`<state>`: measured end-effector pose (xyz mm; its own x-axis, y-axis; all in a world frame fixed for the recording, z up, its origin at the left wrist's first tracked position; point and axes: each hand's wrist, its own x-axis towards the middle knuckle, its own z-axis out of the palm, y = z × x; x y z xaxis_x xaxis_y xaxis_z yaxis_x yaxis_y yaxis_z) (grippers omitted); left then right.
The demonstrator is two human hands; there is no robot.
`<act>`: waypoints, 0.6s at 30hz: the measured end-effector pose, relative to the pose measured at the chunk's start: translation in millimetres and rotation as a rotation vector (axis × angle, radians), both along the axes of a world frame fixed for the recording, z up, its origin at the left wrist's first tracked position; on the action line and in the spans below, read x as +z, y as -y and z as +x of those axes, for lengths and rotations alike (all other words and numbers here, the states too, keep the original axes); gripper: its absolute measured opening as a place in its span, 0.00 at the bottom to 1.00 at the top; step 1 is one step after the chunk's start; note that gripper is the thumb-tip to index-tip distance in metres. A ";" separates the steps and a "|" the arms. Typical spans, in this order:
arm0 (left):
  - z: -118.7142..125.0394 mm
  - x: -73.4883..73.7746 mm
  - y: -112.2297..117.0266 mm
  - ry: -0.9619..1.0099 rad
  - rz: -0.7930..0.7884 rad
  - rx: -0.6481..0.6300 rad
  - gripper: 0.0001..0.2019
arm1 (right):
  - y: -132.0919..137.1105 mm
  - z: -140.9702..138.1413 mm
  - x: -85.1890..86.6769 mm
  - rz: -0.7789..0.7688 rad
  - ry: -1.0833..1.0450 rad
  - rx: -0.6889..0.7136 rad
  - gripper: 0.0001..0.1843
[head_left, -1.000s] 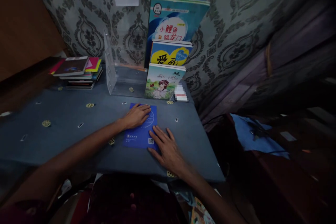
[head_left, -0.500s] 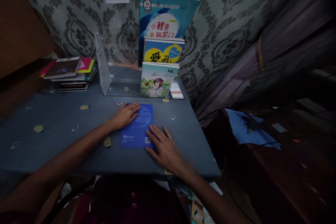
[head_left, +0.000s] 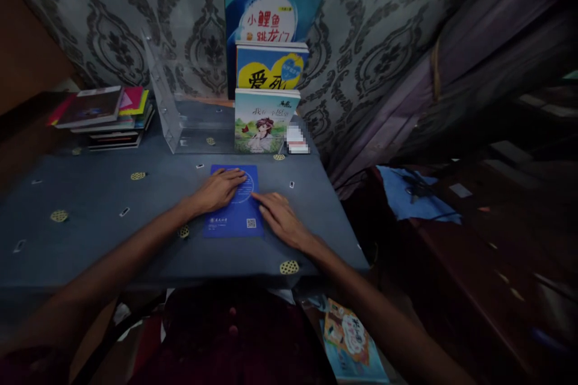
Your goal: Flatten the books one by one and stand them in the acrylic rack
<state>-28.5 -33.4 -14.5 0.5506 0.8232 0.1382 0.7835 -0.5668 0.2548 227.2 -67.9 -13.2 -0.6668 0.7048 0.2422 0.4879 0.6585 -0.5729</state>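
A blue booklet [head_left: 230, 216] with white print and a QR code lies flat on the grey-blue tablecloth [head_left: 158, 252]. My left hand [head_left: 220, 188] rests flat across its upper left part, fingers stretched out and pointing right. At the booklet's right edge is my right hand [head_left: 283, 218], its index finger reaching to the printed circle while the other fingers are partly bent. Neither hand grips the booklet. Behind it stands a clear acrylic rack [head_left: 168, 96] with picture books on its right side, the front one [head_left: 259, 132] showing a drawn child.
A stack of books [head_left: 108, 117] sits at the back left. Right of the rack is a small blurred-out item [head_left: 297, 139]. A dark red surface with a blue cloth [head_left: 415, 195] stands beyond the table's right side. Another book [head_left: 352, 343] is below the front edge.
My right hand has slid up along the booklet's right edge, uncovering the lower right corner, and its fingers have drawn together. My left hand stays on the booklet. The view has tilted down.
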 end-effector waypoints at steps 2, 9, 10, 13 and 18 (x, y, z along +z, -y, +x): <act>10.3 -0.3 8.7 -0.008 -0.018 -0.065 0.23 | -3.9 0.4 -5.5 -0.040 -0.088 -0.043 0.27; 24.0 6.9 58.2 -0.017 -0.109 -0.181 0.22 | -3.1 2.6 -13.0 -0.126 -0.222 -0.085 0.28; 24.5 8.6 65.3 -0.017 -0.123 -0.196 0.22 | -3.0 2.5 -12.8 -0.122 -0.221 -0.081 0.27; 24.8 13.2 84.7 0.000 -0.147 -0.244 0.22 | -3.1 1.7 -12.4 -0.098 -0.210 -0.075 0.26; 15.4 18.4 92.0 0.049 -0.194 -0.336 0.22 | 0.1 2.5 -11.5 0.003 -0.143 -0.052 0.21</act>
